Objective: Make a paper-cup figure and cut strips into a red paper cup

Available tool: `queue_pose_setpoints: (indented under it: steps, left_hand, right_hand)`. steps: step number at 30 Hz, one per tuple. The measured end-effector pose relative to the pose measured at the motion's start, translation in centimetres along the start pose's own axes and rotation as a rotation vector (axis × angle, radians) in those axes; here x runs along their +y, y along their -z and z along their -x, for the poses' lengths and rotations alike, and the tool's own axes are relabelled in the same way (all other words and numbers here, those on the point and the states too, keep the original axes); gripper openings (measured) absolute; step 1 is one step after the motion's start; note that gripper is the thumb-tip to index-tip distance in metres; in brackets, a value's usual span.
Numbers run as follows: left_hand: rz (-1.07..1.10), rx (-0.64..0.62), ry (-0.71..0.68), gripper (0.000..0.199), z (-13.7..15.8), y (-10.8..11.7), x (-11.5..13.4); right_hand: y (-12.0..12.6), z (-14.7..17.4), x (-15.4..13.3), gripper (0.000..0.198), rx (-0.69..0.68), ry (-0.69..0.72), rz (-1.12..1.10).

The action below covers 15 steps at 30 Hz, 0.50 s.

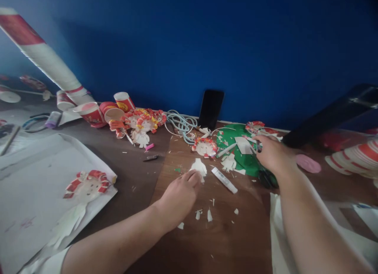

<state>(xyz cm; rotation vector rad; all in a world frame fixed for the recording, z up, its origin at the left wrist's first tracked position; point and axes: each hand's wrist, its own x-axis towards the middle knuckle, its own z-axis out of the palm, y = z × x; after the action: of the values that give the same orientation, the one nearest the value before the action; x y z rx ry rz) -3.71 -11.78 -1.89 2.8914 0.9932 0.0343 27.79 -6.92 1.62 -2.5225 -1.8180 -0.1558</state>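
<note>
My left hand has its fingers closed at the lower edge of a white paper cutout, low over the brown table. To its right lies a white glue tube. My right hand reaches over the right side of a green round sheet, its fingers bent around a small dark object too unclear to name. By its fingertips are a square white paper piece and a pale marker. Under the right wrist sits a dark-handled tool, partly hidden. Another white cutout rests on the green sheet.
A phone leans on the blue wall beside a coiled cable. Red-and-white paper cups and decorated paper faces stand at left. Paper scraps litter the front. Stacked cups lie at right.
</note>
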Motion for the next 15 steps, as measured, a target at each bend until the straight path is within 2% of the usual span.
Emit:
queue_pose_setpoints:
  steps: [2,4,6,9,11,13,15]
  left_hand:
    - [-0.009,-0.005,0.006,0.039,0.0,0.1,0.0]
    - [-0.011,-0.014,0.015,0.042,0.0,0.1,0.1]
    - [-0.014,-0.013,0.021,0.044,0.0,0.0,0.1]
    - [-0.023,-0.009,0.011,0.045,0.0,-0.1,0.0]
    - [-0.018,-0.013,0.003,0.044,0.0,-0.2,0.0]
    - [-0.001,-0.023,-0.003,0.043,0.0,-0.1,0.0]
    - [0.013,-0.032,-0.005,0.042,-0.1,-0.1,0.0]
  right_hand:
    - [0.2,-0.1,0.5,0.051,-0.12,-0.001,0.048]
    - [0.6,0.1,0.4,0.051,-0.156,0.007,0.074]
    - [0.9,0.5,-0.5,0.051,-0.055,0.043,0.074]
    - [0.6,1.3,-2.8,0.044,0.136,0.172,0.054]
    - [-0.1,1.6,-4.2,0.041,0.091,0.286,0.057]
    - [-1.0,1.7,-4.9,0.038,0.037,0.314,0.056]
    - [-1.7,1.6,-5.1,0.034,0.071,0.333,0.046]
